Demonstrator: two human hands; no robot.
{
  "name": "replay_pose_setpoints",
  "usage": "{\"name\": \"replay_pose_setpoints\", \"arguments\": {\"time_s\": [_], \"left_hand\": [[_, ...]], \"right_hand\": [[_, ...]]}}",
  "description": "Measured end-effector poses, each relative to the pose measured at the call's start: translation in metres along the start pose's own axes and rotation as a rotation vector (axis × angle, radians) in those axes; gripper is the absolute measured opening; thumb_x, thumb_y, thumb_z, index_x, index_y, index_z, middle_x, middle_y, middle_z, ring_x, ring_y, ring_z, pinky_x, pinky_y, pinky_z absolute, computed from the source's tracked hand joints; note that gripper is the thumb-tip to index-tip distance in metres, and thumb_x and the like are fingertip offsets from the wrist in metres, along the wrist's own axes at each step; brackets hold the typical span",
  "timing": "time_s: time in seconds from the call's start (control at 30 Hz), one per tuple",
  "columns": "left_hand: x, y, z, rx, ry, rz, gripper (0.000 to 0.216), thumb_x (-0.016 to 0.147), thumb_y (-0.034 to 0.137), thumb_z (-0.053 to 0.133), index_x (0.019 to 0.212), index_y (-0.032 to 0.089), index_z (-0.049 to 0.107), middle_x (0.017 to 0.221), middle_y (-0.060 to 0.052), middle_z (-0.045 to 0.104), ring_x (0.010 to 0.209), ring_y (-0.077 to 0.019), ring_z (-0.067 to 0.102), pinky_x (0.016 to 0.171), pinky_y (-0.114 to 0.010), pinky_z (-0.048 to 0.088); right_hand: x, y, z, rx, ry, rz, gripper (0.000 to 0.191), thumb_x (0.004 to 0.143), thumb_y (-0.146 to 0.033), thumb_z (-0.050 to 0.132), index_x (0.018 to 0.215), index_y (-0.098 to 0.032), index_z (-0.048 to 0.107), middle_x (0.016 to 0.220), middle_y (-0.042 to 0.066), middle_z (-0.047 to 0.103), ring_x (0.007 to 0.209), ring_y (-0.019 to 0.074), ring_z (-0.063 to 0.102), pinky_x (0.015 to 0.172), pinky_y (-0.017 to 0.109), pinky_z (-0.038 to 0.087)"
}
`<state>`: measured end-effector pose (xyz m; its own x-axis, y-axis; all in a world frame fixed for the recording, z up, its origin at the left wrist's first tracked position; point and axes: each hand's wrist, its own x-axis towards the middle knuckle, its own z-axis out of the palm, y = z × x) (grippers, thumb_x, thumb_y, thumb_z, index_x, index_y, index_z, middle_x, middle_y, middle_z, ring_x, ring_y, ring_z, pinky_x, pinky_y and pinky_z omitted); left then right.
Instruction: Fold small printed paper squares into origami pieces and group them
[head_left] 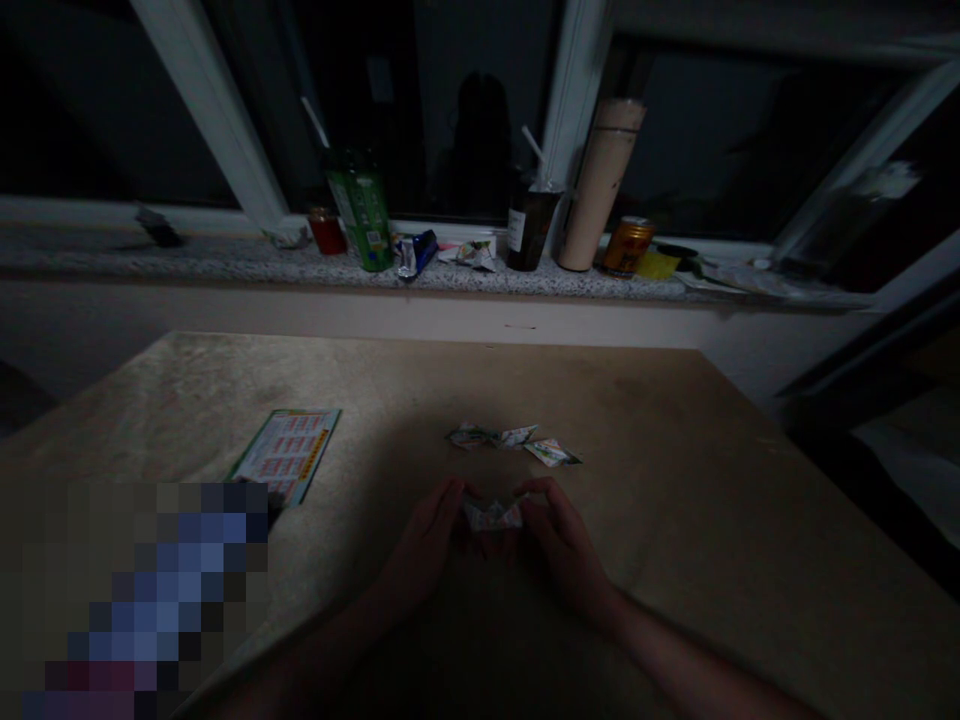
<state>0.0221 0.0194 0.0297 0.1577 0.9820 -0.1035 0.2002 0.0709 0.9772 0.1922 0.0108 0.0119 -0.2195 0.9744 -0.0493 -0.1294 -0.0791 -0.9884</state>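
Note:
In the dim light my left hand (426, 545) and my right hand (561, 540) meet over the tan table (675, 500), both pinching a small folded piece of printed paper (493, 514) between their fingertips. Just beyond them lie three folded paper pieces (514, 443) in a loose row. A printed green-edged leaflet (287, 455) lies flat to the left of my hands.
A stone window sill (187, 258) runs across the back with a green bottle (362, 215), a red can (327, 231), a dark cup with a straw (530, 222), a tall beige tumbler (600, 185), a gold can (627, 246) and wrappers. A blurred-out patch covers the lower left.

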Motion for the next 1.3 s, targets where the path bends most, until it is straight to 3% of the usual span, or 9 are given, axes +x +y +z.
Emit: {"name": "replay_pose_setpoints", "arguments": {"time_s": [0.23, 0.43, 0.9, 1.13, 1.3], "left_hand": [[-0.003, 0.002, 0.001, 0.017, 0.12, -0.016, 0.027, 0.089, 0.04, 0.039, 0.1, 0.02, 0.054, 0.084, 0.0, 0.065, 0.083, -0.0188, 0.059, 0.078, -0.027, 0.044], [-0.004, 0.005, 0.0, 0.056, 0.152, -0.013, 0.031, 0.087, 0.043, 0.042, 0.103, 0.02, 0.055, 0.096, -0.001, 0.063, 0.092, -0.0198, 0.057, 0.078, -0.027, 0.045], [-0.003, -0.008, 0.003, 0.118, 0.204, 0.015, 0.031, 0.089, 0.041, 0.043, 0.11, 0.019, 0.051, 0.089, -0.002, 0.065, 0.082, -0.0191, 0.06, 0.077, -0.029, 0.045], [-0.001, -0.002, 0.002, 0.075, 0.197, 0.083, 0.026, 0.091, 0.035, 0.043, 0.105, 0.019, 0.057, 0.108, -0.004, 0.064, 0.099, -0.0199, 0.058, 0.086, -0.03, 0.043], [-0.002, -0.003, -0.001, 0.122, 0.219, 0.066, 0.034, 0.092, 0.037, 0.039, 0.106, 0.02, 0.064, 0.106, -0.003, 0.067, 0.103, -0.0222, 0.058, 0.092, -0.034, 0.041]], "right_hand": [[0.001, -0.008, -0.002, -0.158, 0.072, -0.108, 0.029, 0.087, -0.045, 0.046, 0.099, -0.02, 0.055, 0.074, 0.001, 0.059, 0.069, 0.016, 0.057, 0.064, 0.025, 0.045], [0.003, -0.001, -0.007, -0.182, 0.088, -0.162, 0.031, 0.088, -0.045, 0.045, 0.099, -0.02, 0.06, 0.089, 0.004, 0.063, 0.084, 0.0184, 0.058, 0.077, 0.028, 0.045], [0.008, -0.002, -0.007, -0.214, 0.272, -0.127, 0.026, 0.082, -0.042, 0.055, 0.086, -0.018, 0.065, 0.079, 0.004, 0.067, 0.074, 0.0193, 0.061, 0.066, 0.027, 0.047], [0.01, -0.002, -0.006, -0.17, 0.281, -0.124, 0.019, 0.078, -0.036, 0.061, 0.084, -0.018, 0.065, 0.083, 0.005, 0.07, 0.079, 0.0211, 0.064, 0.071, 0.03, 0.049], [0.011, 0.001, -0.007, -0.196, 0.301, -0.106, 0.021, 0.077, -0.037, 0.062, 0.08, -0.017, 0.066, 0.078, 0.005, 0.069, 0.074, 0.0204, 0.064, 0.065, 0.028, 0.049]]}}
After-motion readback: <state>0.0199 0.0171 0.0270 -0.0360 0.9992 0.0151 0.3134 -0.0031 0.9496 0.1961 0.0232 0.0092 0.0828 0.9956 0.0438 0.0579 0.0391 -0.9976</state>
